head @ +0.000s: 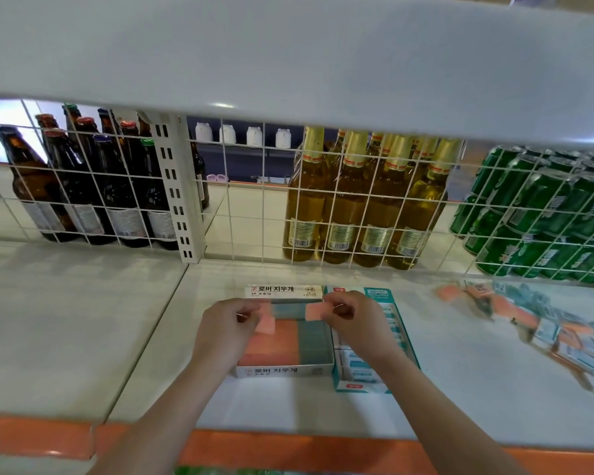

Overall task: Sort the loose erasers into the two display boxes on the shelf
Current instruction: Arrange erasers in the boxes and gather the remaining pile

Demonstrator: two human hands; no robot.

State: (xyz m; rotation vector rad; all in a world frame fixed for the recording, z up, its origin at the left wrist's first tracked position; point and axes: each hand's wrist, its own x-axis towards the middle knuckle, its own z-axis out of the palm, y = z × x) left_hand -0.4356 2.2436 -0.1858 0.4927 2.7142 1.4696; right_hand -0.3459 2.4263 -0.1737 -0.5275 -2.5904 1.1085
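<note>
Two display boxes stand side by side on the white shelf. The left white box (285,371) holds rows of orange-and-grey erasers; the teal box (378,293) to its right holds white-sleeved erasers. My left hand (225,325) pinches an orange eraser (266,324) over the far left of the white box. My right hand (354,317) pinches another orange eraser (312,313) over the far right of that box. A blurred pile of loose erasers (546,330), orange and teal-sleeved, lies on the shelf at the right.
A white wire grid (240,207) closes the back of the shelf; behind it stand brown bottles (83,186), yellow bottles (364,207) and green cans (542,217). An upper shelf (288,63) overhangs. An orange price strip (288,450) runs along the front edge.
</note>
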